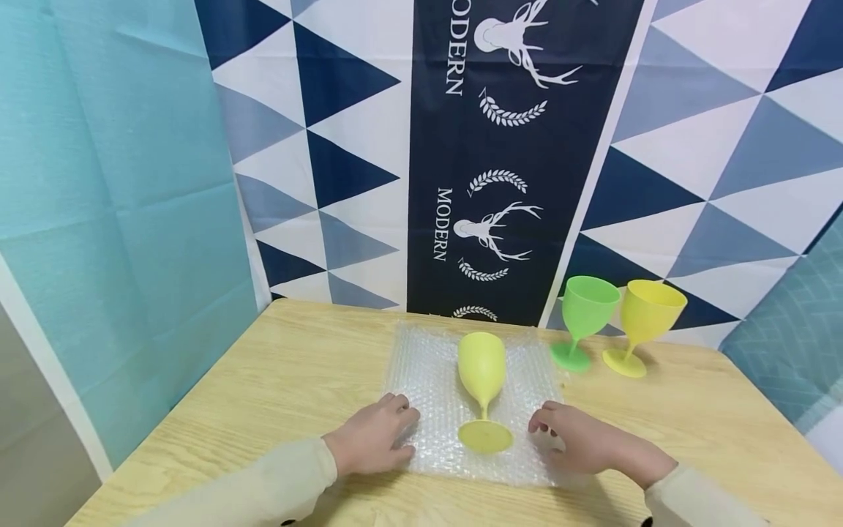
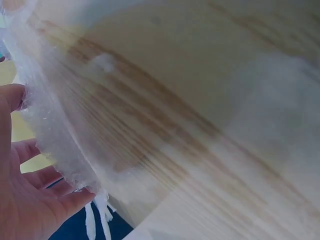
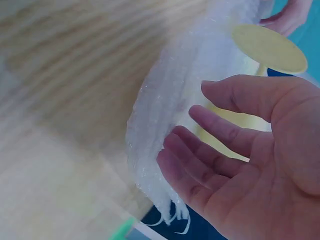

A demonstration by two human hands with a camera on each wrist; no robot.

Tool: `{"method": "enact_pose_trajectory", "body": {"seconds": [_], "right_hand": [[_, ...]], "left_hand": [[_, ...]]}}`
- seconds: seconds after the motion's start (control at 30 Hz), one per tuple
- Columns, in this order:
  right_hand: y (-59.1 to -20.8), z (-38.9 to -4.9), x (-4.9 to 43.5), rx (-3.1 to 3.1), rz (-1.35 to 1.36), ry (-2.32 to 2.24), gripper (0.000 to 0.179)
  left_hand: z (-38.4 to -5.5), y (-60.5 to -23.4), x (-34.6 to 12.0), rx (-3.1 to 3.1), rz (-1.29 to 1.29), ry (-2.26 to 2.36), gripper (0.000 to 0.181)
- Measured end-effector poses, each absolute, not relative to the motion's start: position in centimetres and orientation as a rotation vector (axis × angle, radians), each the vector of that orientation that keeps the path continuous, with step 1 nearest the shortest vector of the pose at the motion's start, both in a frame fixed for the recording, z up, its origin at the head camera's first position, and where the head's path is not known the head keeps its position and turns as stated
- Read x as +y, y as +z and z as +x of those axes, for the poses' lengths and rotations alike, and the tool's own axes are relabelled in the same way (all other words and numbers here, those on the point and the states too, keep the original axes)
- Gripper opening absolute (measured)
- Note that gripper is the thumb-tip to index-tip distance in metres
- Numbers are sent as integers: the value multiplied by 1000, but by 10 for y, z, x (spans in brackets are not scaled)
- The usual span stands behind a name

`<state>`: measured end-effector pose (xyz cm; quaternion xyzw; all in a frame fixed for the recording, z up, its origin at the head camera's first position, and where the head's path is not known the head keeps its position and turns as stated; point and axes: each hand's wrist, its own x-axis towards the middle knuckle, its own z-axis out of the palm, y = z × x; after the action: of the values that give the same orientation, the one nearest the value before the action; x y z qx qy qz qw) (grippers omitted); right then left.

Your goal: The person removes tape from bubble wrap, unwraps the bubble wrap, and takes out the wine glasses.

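Observation:
A yellow plastic goblet [image 1: 483, 366] lies on a sheet of bubble wrap [image 1: 428, 366], its round foot toward me and its bowl pointing away. My left hand [image 1: 377, 435] rests at the sheet's left edge; in the left wrist view, its spread fingertips [image 2: 75, 200] touch the wrap's border. On the opposite side, my right hand [image 1: 582, 437] is by the right edge with fingers loosely bent. The right wrist view shows that palm [image 3: 250, 170] with nothing in it and the fingertips against or close to the wrap; contact is unclear.
A green goblet [image 1: 587, 311] and another yellow goblet [image 1: 648, 315] stand upright at the back right of the wooden table [image 1: 296, 366]. Behind the table hangs a patterned cloth [image 1: 356, 146]; a teal curtain [image 1: 118, 183] hangs on the left.

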<state>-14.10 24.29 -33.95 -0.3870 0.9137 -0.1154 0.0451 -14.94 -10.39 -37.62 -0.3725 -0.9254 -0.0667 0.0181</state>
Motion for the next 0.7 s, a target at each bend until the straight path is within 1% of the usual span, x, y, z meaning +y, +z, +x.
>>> {"method": "enact_pose_trajectory", "body": {"seconds": [0.1,0.3,0.4,0.5,0.63,0.7], "right_hand": [[-328,-143,241,2787,-1148,-319,25],[-300,-153,232,2757,-1051,-225,22],[-285,-159,222,2769,-932,-163,23],[-273,-168,210,2806,-791,-122,28],[-261,-185,190,2859,-585,-145,36],[-255,-195,182,2866,-477,-189,36]], "left_hand": [[-151,-374,-103,-2860,-1172,-172,38],[-152,-369,-101,-2924,-1153,-118,43],[-152,-367,-100,-2942,-1146,-117,44],[-151,-367,-100,-2950,-1145,-115,44],[-150,-368,-99,-2953,-1140,-106,46],[-150,-368,-98,-2952,-1142,-114,46]]}}
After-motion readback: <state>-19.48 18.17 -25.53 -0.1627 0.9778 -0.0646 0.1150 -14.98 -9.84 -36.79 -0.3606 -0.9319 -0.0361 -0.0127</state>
